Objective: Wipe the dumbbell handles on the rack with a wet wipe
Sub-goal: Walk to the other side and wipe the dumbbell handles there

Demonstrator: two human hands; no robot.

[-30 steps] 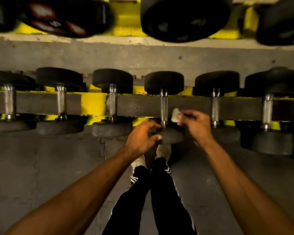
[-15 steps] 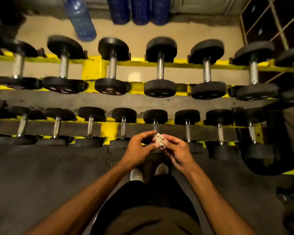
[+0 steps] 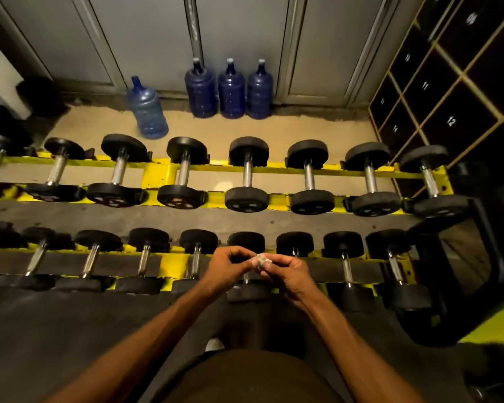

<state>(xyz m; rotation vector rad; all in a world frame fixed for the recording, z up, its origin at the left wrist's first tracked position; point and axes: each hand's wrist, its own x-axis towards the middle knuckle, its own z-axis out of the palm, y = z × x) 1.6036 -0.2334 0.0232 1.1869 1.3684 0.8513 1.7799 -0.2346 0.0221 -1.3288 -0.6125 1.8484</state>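
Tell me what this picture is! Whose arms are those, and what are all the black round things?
There is no machine here, just a person. A camera worn on their head looks forward and down, so you see their own two arms reaching out. The left hand and the right hand pinch a small crumpled wet wipe between them. The black round things are dumbbells, weights for lifting. Each has a shiny metal handle between two black ends. They lie in two rows on a yellow rack. The wipe is for cleaning those handles; right now it looks held in the air, off them. Behind the rack, four blue water bottles stand on the floor by the wall.
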